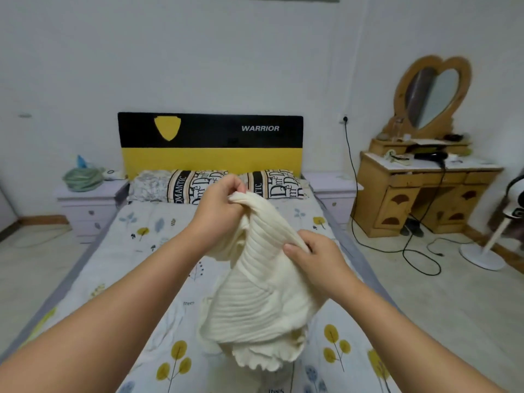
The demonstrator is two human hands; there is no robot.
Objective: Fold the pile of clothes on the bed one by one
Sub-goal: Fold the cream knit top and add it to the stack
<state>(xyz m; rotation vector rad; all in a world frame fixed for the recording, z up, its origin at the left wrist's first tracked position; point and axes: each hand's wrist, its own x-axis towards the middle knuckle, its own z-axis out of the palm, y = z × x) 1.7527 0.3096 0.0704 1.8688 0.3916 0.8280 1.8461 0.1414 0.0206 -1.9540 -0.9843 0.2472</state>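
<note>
**Holding a cream knit above the bed**

Reaching forward from the near edge of the bed (93, 268), both bare forearms stretched out over the flowered sheet. The left hand (219, 207) was raised higher and farther toward the headboard (211, 143), wrist bent, fingers curled down and closed tight around one upper end of the cream ribbed sweater (255, 302). The right hand (317, 256) sat lower and nearer, over the right half of the mattress, knuckles up, thumb and fingers pinching the same top edge of the knit. Neither grip showed any gap; both were closed on fabric.

Between the two hands the top edge of the sweater ran taut on a slant, high at the left hand and dropping toward the right one. From that edge the garment hung down, its long axis roughly vertical, ribs fanning out toward the bottom. The lower part bunched in loose folds with a wavy hem, over the middle of the bed toward its near edge; whether that hem rested on the sheet could not be told.

Two patterned pillows (181, 185) lay along the head end of the bed beneath the black-and-yellow headboard. A wooden dressing table (425, 191) with a heart-shaped mirror (432, 97) stood beyond the right edge of the bed.
</note>
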